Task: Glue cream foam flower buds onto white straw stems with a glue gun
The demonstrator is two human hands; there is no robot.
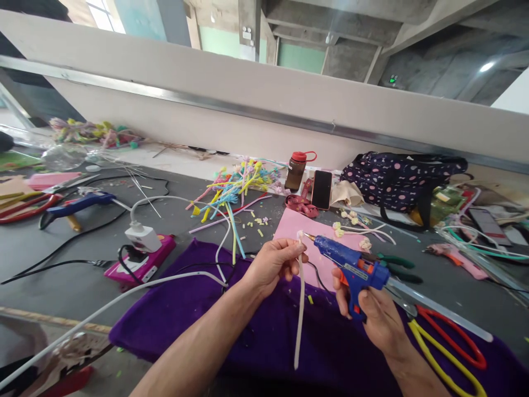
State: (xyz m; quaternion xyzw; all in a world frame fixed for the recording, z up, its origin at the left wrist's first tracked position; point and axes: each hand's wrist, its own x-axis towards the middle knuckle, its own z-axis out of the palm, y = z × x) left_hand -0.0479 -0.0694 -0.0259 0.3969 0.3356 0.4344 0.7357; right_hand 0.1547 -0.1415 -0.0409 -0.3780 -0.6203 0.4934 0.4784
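Note:
My left hand (279, 264) pinches a cream fuzzy pipe cleaner (301, 314) close to its top, and the long stem hangs down below the fingers. A small pale tuft tops the stem. My right hand (374, 309) grips a blue hot glue gun (336, 251) by its handle, fingers at the orange trigger. The gun's metal nozzle points left, right beside the tuft; whether they touch I cannot tell. A clear glue stick (442, 309) sticks out of the gun's rear. Under both hands lie a pink sheet (289, 223) and a purple cloth (182, 314).
Colourful pipe cleaners (235, 190) lie behind the hands. Scissors with red and yellow handles (450, 336) rest at right, near green-handled pliers (399, 267). A pink power strip (157, 259) with cables stands left, near another blue glue gun (82, 204). A bottle (296, 171), phone (322, 189) and patterned bag (384, 179) stand behind.

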